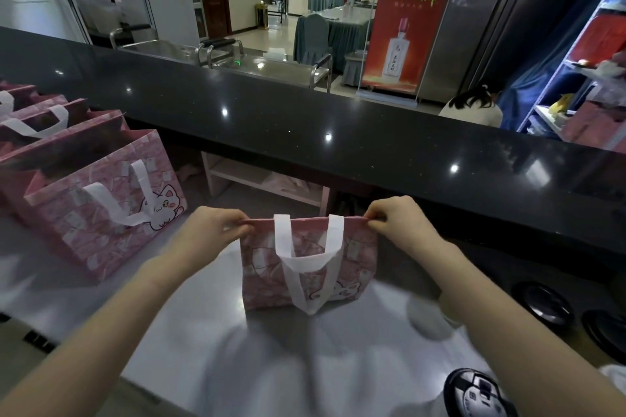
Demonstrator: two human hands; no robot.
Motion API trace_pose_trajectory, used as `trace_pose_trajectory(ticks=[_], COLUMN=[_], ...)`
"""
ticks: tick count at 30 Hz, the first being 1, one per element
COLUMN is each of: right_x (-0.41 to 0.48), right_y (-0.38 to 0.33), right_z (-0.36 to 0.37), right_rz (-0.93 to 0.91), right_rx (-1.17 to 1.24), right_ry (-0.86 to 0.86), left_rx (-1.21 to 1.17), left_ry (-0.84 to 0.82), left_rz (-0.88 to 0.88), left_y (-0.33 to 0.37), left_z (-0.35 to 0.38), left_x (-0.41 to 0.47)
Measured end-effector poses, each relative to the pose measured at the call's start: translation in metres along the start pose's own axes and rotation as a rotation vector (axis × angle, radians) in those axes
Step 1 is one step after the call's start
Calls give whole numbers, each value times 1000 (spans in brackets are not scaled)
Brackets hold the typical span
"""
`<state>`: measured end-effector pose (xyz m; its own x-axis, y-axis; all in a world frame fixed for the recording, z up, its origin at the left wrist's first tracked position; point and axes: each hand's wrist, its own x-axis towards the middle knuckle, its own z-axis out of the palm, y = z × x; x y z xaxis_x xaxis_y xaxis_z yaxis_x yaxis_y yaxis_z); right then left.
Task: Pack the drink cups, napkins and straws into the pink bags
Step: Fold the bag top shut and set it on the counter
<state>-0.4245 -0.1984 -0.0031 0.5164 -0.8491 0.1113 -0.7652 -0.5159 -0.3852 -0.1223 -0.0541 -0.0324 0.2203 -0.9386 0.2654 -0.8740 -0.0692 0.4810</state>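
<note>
Red banner [411,10] reads 茶酒大師; hands pinch pink bag [308,264].

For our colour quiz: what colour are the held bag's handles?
The bag's handles are white; head view.

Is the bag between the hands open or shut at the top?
Shut: left hand and right hand pinch the bag flat along its top; no gap shows.

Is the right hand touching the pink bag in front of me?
Touching. Head view: the right hand pinches the pink bag's top right corner; the left hand pinches the other.
</note>
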Motion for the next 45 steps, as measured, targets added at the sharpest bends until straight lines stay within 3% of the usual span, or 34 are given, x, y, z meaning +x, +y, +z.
trace_pose_trajectory(ticks=[6, 12, 15, 18, 20, 23, 26, 28, 31, 37, 41, 45], right_x=[6, -7, -34, -62, -74, -85, -89, -91, -92, -87, -69, -45], right_y=[-27, -51, -60, -63, -62, -59, -63, -69, -77, -101, -126, -126], right_z=[29, 58, 80, 102, 113, 125, 140, 151, 160, 132, 82, 30], right_rz=[22, -2, -53, -99, -64, -12, -5, 9, -1, -163, -299, -337], right_rx=[29, 150, 265, 377, 476, 614, 604, 579, 545, 638, 712, 808], right_ry=[184, 78, -1, -143, -231, -303, -259, -203, -134, -61, 4, 65], left_rx=[258, 330, 245, -28, -246, -406, -440, -513, -528, -429, -387, -418], left_ry=[359, 560, 580, 514, 389, 168, -29, -65, -4, 281, 458, 523], left_rz=[32, -12, -30, 9, -3, -165, -333, -361, -372, -377, -251, -102], left_y=[1, 15, 32, 46, 44, 24, 7, 6, 9, 16, 37, 62], left_z=[12, 16, 26, 38, 44, 59, 74, 82, 86, 45, -13, -42], left_x=[-36, -71, -85, -90, -93, -98, -107, -113, -118, -128, -108, -63])
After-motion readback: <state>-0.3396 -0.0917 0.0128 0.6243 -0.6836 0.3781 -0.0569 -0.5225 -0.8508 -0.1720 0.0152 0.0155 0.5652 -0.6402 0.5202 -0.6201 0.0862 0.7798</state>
